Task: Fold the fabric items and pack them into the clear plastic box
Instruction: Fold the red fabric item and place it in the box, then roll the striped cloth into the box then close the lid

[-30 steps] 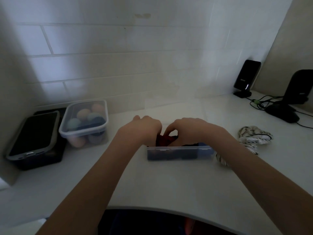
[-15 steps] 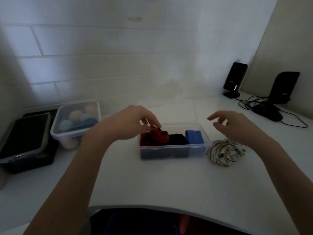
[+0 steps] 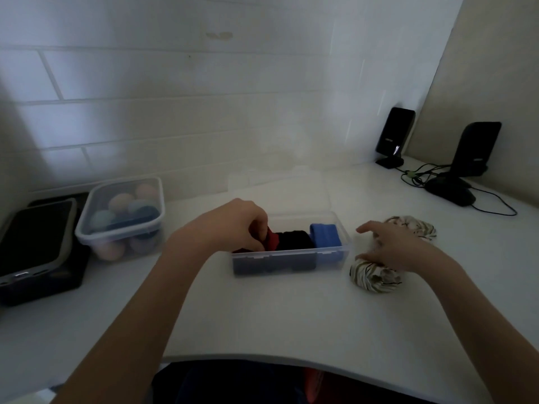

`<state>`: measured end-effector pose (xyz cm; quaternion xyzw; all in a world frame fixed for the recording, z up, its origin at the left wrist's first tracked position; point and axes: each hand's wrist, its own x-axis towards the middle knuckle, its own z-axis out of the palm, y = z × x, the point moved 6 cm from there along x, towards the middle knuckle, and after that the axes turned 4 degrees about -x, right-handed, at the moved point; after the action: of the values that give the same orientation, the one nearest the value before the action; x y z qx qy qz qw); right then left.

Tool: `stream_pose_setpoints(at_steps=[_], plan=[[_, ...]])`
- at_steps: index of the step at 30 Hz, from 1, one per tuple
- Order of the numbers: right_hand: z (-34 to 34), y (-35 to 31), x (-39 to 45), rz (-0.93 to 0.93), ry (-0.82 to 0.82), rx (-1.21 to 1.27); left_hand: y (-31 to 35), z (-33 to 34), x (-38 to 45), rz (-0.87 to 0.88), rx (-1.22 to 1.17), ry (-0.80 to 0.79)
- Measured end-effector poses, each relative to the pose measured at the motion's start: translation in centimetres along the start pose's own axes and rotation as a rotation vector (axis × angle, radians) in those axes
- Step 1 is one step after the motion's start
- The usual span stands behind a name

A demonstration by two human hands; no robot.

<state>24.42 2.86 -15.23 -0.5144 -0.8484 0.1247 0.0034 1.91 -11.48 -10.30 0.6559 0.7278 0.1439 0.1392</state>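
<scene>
Fabric fills most of the clear plastic box (image 3: pixel 291 255) on the white desk (image 3: pixel 291 316): a red folded piece (image 3: pixel 271 239), a black one (image 3: pixel 294 239), a blue one (image 3: pixel 325 234). Left hand (image 3: pixel 233 225) pinches the red piece; tuck it low and flat. Right hand (image 3: pixel 388 246), fingers spread, rests on the striped cream cloth (image 3: pixel 376 279) just beside the box; fold it tight to fit.

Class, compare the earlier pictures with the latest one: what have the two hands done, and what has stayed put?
The right hand left the clear plastic box and moved right, down onto the striped fabric. The left hand stayed at the box's left end, fingers closed on the red fabric. The black fabric, blue fabric and box stayed put.
</scene>
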Motion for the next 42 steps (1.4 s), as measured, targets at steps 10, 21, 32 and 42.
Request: stream_pose_setpoints(at_steps=[10,21,32,42], plan=[[-7.2,-4.0,-2.8,-0.289,0.518,0.481,3.8,-2.6,0.3,0.17,-0.291,0.328],[-10.9,-6.3,-3.2,-0.454,0.363,1.153,7.4,-3.7,3.9,0.315,-0.764,0.469],[-6.0,-10.4,-3.4,-0.399,-0.029,0.806,6.8,-2.9,4.6,0.022,-1.809,0.039],[-7.1,-10.8,-4.4,-0.57,-0.072,1.473,4.1,-6.4,3.0,0.417,-2.047,0.295]])
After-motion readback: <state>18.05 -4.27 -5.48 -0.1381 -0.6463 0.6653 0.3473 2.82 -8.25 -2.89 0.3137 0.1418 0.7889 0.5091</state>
